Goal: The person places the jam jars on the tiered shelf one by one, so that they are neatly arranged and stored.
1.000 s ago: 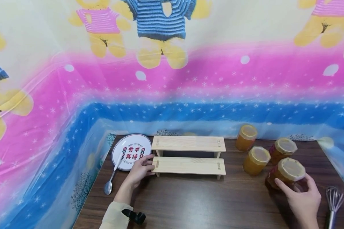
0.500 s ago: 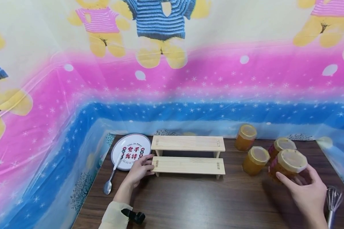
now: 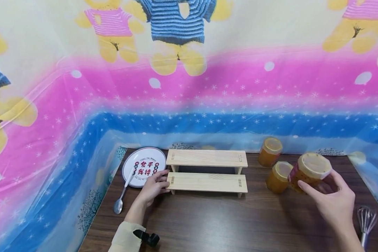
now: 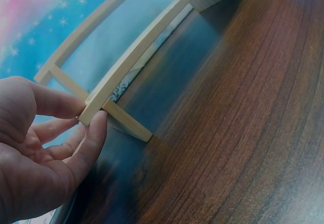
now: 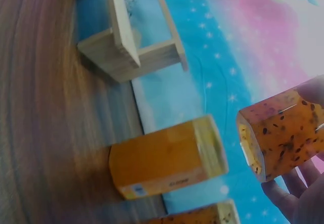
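Observation:
In the head view my right hand [image 3: 334, 199] grips a jar of orange jam with a pale gold lid [image 3: 315, 165], raised above the table. Dark seeds show through this jar [image 5: 283, 138] in the right wrist view, its base facing the table side. My left hand [image 3: 152, 189] is at the left end of a two-step wooden stand [image 3: 208, 182]. Seen from the left wrist, thumb and forefinger pinch the end of the lower board [image 4: 126, 62]. Beside the held jar stand a plain orange jar [image 3: 278, 179] and, farther back, another jar [image 3: 270, 154].
A seeded jar [image 5: 202, 215] at the right wrist view's lower edge is hidden behind the held one in the head view. A white plate [image 3: 145, 166] with red characters lies left of the stand, a spoon [image 3: 119, 205] against it. A whisk [image 3: 366, 220] lies far right.
My right hand has lifted the seeded jar up from the table and carried it slightly back and left, over the jar behind. The left hand has stayed on the stand.

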The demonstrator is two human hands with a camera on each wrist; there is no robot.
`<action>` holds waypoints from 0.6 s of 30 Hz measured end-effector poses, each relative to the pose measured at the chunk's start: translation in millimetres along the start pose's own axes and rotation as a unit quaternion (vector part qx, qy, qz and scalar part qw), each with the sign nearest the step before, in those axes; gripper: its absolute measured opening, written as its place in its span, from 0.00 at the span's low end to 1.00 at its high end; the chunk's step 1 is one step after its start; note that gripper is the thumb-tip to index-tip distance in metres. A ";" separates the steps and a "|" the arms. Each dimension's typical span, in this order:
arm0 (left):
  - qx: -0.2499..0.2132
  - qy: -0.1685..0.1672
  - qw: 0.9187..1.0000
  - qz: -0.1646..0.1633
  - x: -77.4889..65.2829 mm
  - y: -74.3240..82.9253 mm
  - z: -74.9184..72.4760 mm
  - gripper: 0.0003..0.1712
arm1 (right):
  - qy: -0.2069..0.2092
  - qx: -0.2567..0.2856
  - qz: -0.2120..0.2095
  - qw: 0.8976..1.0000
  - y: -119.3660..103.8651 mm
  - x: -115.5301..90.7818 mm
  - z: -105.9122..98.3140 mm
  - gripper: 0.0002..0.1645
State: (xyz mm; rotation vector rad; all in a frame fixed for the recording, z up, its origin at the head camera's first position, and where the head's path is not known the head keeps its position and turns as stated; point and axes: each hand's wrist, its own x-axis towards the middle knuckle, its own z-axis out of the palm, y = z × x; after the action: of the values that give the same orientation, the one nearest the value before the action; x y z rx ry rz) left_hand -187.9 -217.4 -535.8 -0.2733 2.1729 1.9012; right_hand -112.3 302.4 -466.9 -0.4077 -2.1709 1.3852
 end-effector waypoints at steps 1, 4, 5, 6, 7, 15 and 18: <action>0.001 0.000 1.000 0.001 0.1 -0.2 0.0 0.34 | -0.003 0.002 -0.001 1.000 -2.3 1.0 1.4 0.49; -0.001 0.002 1.000 -0.002 0.8 -1.1 -0.1 0.34 | -0.014 0.007 -0.007 1.000 -9.5 3.0 7.1 0.49; 0.000 0.002 1.000 -0.002 0.9 -1.8 -0.2 0.34 | -0.017 0.008 -0.012 1.000 -11.8 3.5 9.4 0.49; -0.001 0.002 1.000 -0.002 0.9 -2.3 -0.3 0.34 | -0.021 0.014 -0.016 1.000 -14.0 3.8 12.1 0.48; -0.002 0.002 1.000 -0.002 0.8 -2.7 -0.3 0.34 | -0.025 0.019 -0.022 0.999 -16.0 4.0 14.9 0.48; -0.004 -0.001 1.000 -0.002 -0.9 -0.9 -0.6 0.34 | -0.073 0.092 -0.049 0.992 -32.1 3.3 47.9 0.47; -0.007 -0.003 1.000 -0.001 -1.4 0.4 -0.9 0.34 | -0.094 0.104 -0.039 0.989 -37.8 2.0 61.7 0.48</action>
State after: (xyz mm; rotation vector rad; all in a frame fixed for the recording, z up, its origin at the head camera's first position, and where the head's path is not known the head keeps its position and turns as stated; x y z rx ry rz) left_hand -186.7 -218.3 -534.8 -0.2711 2.1545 1.9146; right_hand -148.6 241.4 -452.9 -0.1174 -2.1324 1.6426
